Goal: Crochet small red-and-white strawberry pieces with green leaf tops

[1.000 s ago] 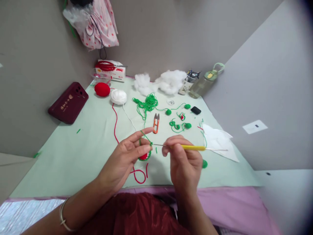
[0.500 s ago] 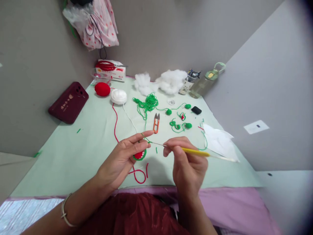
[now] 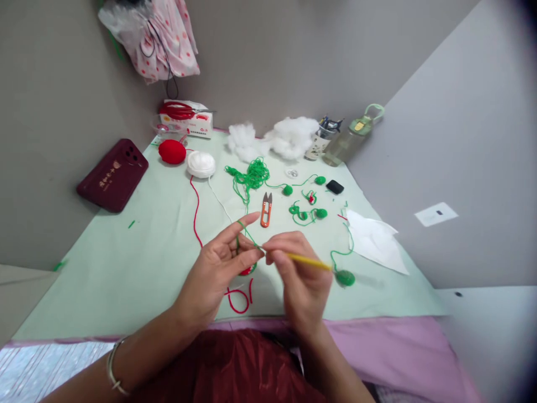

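Observation:
My left hand [image 3: 224, 263] pinches a small red, white and green crochet piece [image 3: 248, 269], mostly hidden behind the fingers. Green yarn [image 3: 246, 230] loops over its raised index finger and runs back toward a loose green yarn tangle [image 3: 254, 174]. In my right hand [image 3: 300, 277] is a yellow-handled crochet hook [image 3: 310, 261], gripped like a pen. The hook's tip meets the green yarn at the left fingertips; the exact stitch cannot be made out. Just beyond the hands lie orange thread snips [image 3: 265, 210]. A cut red yarn piece [image 3: 238, 302] curls below them.
Red [image 3: 172, 151] and white yarn balls [image 3: 201, 164] sit back left, near a maroon phone case [image 3: 113, 176]. White stuffing [image 3: 291, 137], a pen cup [image 3: 321, 143] and a bottle [image 3: 350, 137] stand behind. Small green crocheted balls [image 3: 345, 278] and white paper [image 3: 375, 243] are at right.
My right hand has moved left with the hook, its tip now close against the left fingertips. The green ball at right, formerly behind the hook and hand, now shows. The view has shifted slightly.

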`<action>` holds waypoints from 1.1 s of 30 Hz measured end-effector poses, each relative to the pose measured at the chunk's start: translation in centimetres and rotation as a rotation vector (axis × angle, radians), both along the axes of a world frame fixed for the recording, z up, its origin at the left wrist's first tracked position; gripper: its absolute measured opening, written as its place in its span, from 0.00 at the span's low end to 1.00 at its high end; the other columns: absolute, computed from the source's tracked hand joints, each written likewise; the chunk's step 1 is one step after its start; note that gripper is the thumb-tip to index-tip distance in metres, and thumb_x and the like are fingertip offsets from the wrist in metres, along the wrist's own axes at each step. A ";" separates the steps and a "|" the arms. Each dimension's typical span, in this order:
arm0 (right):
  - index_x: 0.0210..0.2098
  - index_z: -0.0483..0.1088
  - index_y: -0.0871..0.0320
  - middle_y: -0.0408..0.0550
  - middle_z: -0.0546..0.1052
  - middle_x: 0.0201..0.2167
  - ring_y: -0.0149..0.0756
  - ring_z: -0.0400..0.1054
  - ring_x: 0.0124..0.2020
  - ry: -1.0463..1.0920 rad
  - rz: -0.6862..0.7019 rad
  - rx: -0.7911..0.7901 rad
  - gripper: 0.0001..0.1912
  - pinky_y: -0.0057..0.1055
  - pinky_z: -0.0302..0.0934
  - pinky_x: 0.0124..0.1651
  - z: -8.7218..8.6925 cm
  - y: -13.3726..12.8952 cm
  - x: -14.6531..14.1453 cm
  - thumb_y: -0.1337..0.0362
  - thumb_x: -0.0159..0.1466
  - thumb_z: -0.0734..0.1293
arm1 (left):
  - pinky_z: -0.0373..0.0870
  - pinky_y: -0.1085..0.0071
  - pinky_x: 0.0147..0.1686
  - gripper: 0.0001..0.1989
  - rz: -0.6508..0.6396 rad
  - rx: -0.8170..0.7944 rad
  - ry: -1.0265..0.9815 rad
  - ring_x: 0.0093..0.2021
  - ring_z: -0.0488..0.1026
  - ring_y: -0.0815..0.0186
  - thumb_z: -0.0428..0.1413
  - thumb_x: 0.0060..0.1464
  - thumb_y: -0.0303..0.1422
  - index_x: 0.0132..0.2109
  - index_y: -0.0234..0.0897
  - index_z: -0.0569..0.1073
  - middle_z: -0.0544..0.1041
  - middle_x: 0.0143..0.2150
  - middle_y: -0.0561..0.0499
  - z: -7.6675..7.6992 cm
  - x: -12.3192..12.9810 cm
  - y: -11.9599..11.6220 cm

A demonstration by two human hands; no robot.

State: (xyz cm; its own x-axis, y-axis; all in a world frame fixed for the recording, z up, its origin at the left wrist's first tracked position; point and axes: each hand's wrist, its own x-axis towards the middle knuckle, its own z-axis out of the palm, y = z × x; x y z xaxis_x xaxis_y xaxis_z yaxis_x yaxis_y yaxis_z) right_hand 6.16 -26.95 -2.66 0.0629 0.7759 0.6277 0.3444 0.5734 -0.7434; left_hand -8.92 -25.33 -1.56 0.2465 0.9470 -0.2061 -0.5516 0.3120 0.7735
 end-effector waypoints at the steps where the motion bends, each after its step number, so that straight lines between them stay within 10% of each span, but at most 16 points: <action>1: 0.48 0.80 0.50 0.49 0.80 0.40 0.37 0.76 0.39 -0.117 -0.038 0.066 0.13 0.35 0.73 0.38 -0.2 -0.1 -0.2 0.71 0.71 0.67 | 0.66 0.76 0.40 0.27 -0.009 0.001 -0.017 0.34 0.68 0.72 0.73 0.51 0.32 0.59 0.50 0.82 0.76 0.32 0.57 0.0 0.1 -0.1; 4: 0.51 0.80 0.49 0.50 0.81 0.42 0.38 0.76 0.42 -0.172 -0.104 0.209 0.16 0.36 0.73 0.41 -0.4 -0.4 -0.1 0.73 0.69 0.69 | 0.67 0.75 0.41 0.25 -0.146 -0.110 -0.080 0.35 0.69 0.71 0.73 0.51 0.35 0.58 0.45 0.83 0.76 0.32 0.54 -0.1 0.0 -0.1; 10: 0.38 0.81 0.52 0.44 0.78 0.32 0.32 0.70 0.29 0.423 0.130 -0.160 0.10 0.32 0.66 0.33 0.2 0.6 0.5 0.67 0.71 0.67 | 0.63 0.77 0.35 0.19 -0.124 -0.085 -0.035 0.32 0.64 0.73 0.72 0.53 0.33 0.53 0.45 0.85 0.73 0.32 0.55 -0.3 -0.8 0.3; 17: 0.42 0.82 0.49 0.42 0.82 0.36 0.30 0.72 0.31 0.306 0.093 -0.186 0.10 0.31 0.69 0.37 0.1 1.0 0.0 0.68 0.71 0.68 | 0.65 0.74 0.39 0.24 -0.181 0.006 0.030 0.36 0.68 0.72 0.70 0.56 0.31 0.59 0.52 0.81 0.74 0.38 0.55 -0.3 -0.4 -0.4; 24: 0.48 0.81 0.49 0.46 0.82 0.40 0.35 0.76 0.43 -0.016 -0.160 0.165 0.16 0.35 0.72 0.43 -0.1 0.9 0.4 0.75 0.69 0.68 | 0.62 0.74 0.36 0.25 -0.225 -0.014 0.073 0.34 0.68 0.73 0.72 0.53 0.32 0.58 0.50 0.81 0.72 0.34 0.58 -0.4 -0.6 -0.2; 33: 0.39 0.80 0.53 0.44 0.78 0.32 0.32 0.72 0.31 0.299 -0.039 -0.135 0.10 0.34 0.69 0.36 0.5 0.4 1.2 0.66 0.73 0.66 | 0.61 0.70 0.45 0.22 -0.090 -0.055 0.068 0.38 0.68 0.68 0.70 0.55 0.36 0.57 0.43 0.83 0.75 0.36 0.54 0.2 -0.7 0.2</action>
State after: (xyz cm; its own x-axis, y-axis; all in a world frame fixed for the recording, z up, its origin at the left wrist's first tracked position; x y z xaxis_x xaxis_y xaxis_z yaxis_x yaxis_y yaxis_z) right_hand 7.33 -26.50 -2.17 0.2606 0.8444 0.4681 0.1191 0.4530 -0.8835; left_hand -9.62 -25.12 -1.36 0.3140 0.9083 -0.2763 -0.4666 0.4011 0.7883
